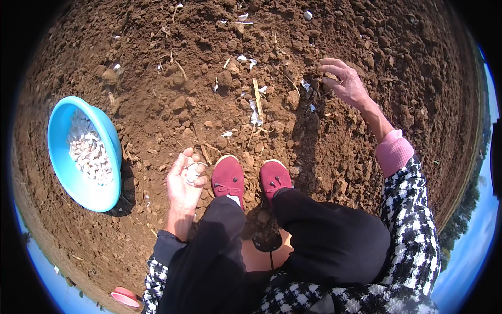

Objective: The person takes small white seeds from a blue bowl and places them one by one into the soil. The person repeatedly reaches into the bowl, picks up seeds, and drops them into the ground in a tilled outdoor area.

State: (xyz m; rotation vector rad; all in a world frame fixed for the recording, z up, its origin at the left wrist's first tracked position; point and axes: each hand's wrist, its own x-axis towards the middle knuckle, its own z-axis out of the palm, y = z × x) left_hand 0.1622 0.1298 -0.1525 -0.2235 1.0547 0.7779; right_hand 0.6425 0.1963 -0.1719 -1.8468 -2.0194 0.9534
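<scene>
My left hand (pixel 184 184) is turned palm up with its fingers curled around several pale garlic cloves (pixel 191 171). It is beside my left shoe, above the brown soil. Farther out and to the right, my right hand (pixel 345 84) reaches over the soil, its fingers bent and apart. Nothing shows between those fingers. White papery garlic skin (pixel 305 84) lies just left of that hand. Off to the left, a light blue plastic basin (pixel 59 151) holds a heap of garlic cloves (pixel 90 153) and appears tilted in this view.
Cloddy soil (pixel 164 110) bears dry straw (pixel 257 96), scattered skins and a whitish clove (pixel 308 15). My red shoes (pixel 228 174) stand close together before a low pinkish-orange seat (pixel 261 253). A pink basin (pixel 125 297) lies at lower left. Trees (pixel 461 223) line the right rim.
</scene>
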